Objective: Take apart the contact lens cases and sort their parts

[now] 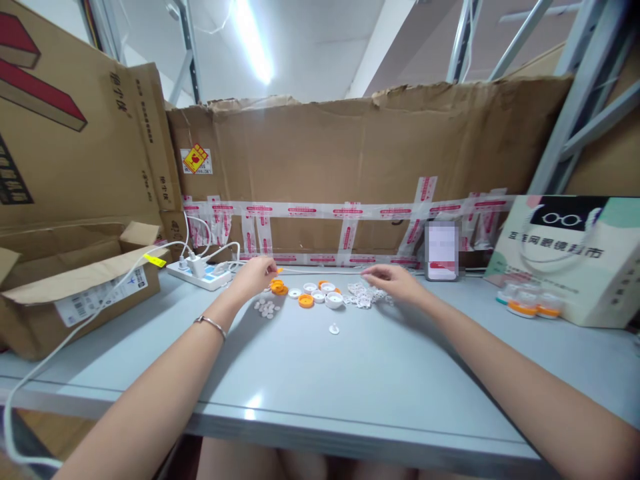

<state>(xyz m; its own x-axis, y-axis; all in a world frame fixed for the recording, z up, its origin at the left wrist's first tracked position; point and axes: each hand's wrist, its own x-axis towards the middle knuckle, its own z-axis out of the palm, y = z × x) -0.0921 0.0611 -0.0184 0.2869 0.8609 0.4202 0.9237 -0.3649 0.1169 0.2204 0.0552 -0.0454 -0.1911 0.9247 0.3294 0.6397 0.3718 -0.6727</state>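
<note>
My left hand (257,273) is closed in a pinch at the back of the table, with a bit of an orange piece (280,271) showing at its fingertips. Just below it are stacked orange caps (278,287) and a scatter of small white discs (267,308). My right hand (395,281) hovers by a pile of small white plastic parts (364,295), its fingers curled together; whatever they hold is too small to make out. Between the hands lie white round caps (334,301) and an orange cap (306,301). One white piece with a stem (334,329) sits nearer me.
At the left stand an open cardboard box (100,293) and a white power strip (200,273) with cables. A phone (442,250) leans against the large carton (320,153) behind. To the right are several assembled white-and-orange cases (533,303) before a paper bag (565,260).
</note>
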